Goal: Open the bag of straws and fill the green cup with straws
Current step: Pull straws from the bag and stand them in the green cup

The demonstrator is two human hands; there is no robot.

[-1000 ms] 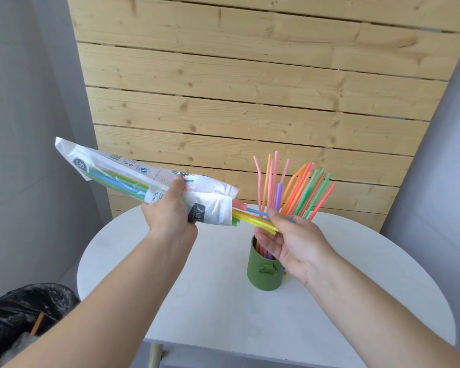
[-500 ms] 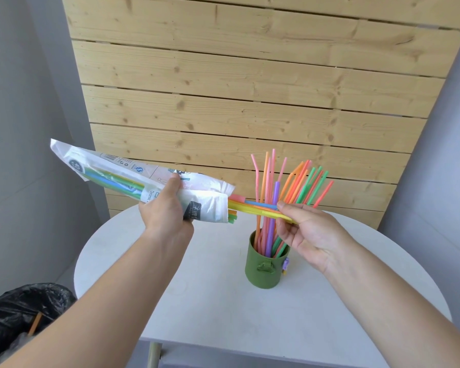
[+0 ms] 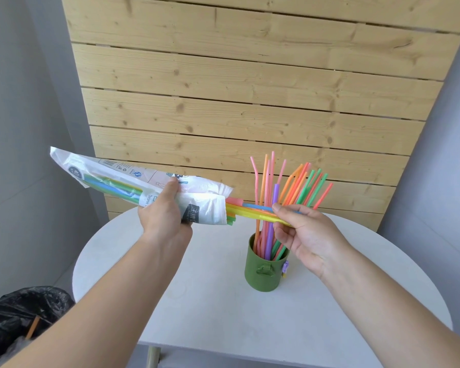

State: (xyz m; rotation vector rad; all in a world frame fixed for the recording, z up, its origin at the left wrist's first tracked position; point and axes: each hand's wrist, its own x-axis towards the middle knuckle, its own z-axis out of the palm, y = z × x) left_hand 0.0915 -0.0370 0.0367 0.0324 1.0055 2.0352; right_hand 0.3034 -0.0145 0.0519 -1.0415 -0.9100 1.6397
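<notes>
Left hand (image 3: 165,217) is held above the surface (image 3: 197,301), fingers curled round the bag of straws (image 3: 117,179) near its open end. The bag is tilted, closed end up and to the left. Yellow and blue straws (image 3: 250,211) stick out of its mouth. Right hand (image 3: 308,235) pinches their tips between thumb and fingers (image 3: 300,212), just above the green cup (image 3: 263,274). The cup stands upright on the surface, holding mixed-colour standing straws (image 3: 268,181).

Straw bag (image 3: 128,179) reads "Drink" & "40"; other print illegible.
</notes>
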